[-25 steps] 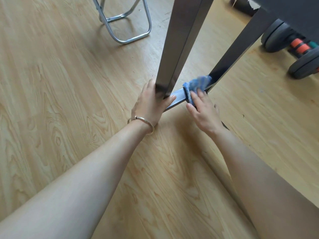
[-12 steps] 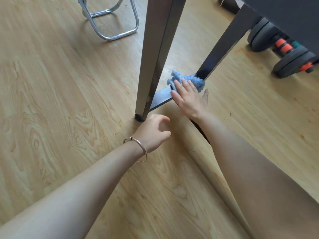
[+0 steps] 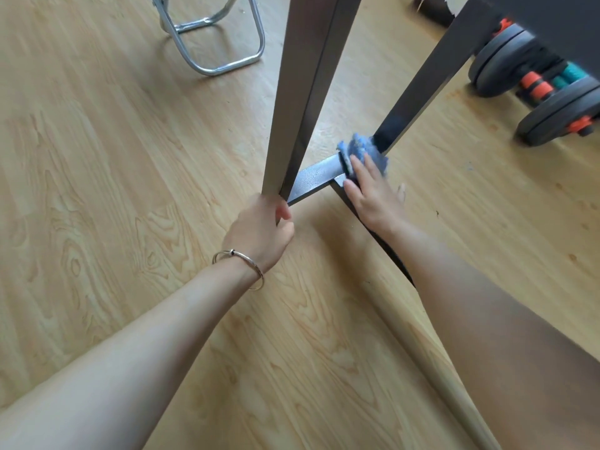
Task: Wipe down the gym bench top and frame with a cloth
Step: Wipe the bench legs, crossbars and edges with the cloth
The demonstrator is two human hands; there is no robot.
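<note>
While right hand (image 3: 373,196) presses cloth (image 3: 365,149), crossbar (image 3: 316,177) horizontal

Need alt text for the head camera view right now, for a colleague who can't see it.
The right hand presses a crumpled blue cloth onto the low dark metal bench crossbar. The left hand grips the foot of the nearer grey metal bench leg.
</note>
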